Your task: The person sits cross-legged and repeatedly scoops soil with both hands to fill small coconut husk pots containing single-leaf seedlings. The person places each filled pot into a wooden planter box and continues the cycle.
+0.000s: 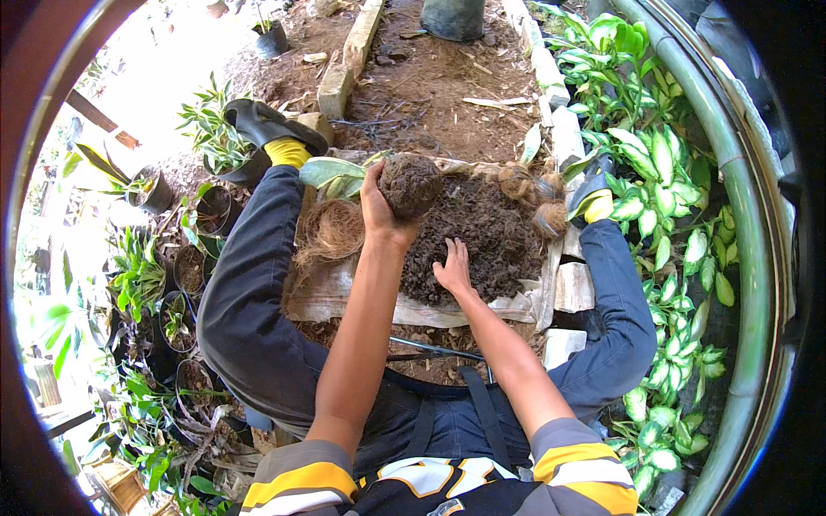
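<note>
My left hand [386, 216] grips a round, dark root ball of soil [410, 186]. Broad pale-green leaves [335, 175] stick out to its left, seemingly from the same plant. Lower and to the right, my right hand [455, 266] rests at a heap of loose dark soil [481, 226], fingers apart and holding nothing; some fingertips may be sunk in it. The heap lies on a pale woven sack [361, 300] spread between my legs. Left of the root ball sits a tangle of brown coconut fibre [332, 229]. Several fibre-wrapped balls [516, 182] lie at the heap's far right corner.
Potted plants [226, 138] crowd my left side. Variegated leafy plants [664, 161] fill the right, bordered by a bamboo pole [742, 258]. Rows of bricks [573, 287] edge the bare earth [445, 97] ahead. A large black planter bag [453, 18] stands at the far end.
</note>
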Tool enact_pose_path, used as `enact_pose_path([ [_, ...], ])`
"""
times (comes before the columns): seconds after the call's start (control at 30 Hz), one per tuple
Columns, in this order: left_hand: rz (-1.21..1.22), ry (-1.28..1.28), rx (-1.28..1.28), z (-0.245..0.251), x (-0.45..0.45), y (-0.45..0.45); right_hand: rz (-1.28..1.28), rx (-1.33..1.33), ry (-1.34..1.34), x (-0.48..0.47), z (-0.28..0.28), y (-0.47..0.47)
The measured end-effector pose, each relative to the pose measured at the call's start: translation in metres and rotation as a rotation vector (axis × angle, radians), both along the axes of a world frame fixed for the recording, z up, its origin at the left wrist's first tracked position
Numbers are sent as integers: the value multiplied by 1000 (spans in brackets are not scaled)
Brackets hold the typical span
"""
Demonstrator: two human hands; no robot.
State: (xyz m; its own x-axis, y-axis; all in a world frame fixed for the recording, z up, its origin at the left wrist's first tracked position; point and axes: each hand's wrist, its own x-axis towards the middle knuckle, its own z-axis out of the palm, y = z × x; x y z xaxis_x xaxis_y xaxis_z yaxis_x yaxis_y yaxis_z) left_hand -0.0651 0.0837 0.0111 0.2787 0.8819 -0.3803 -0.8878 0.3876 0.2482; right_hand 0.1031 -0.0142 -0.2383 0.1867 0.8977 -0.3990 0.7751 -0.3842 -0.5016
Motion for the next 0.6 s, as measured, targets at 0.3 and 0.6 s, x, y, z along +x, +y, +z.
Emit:
enact_pose_path([
  [0.3, 4, -4, -40, 0, 0, -1, -2, -89, -61, -21, -6, 11],
  [0.6, 11, -46, -21, 4, 16, 0, -17, -140, -66, -26, -1, -4],
])
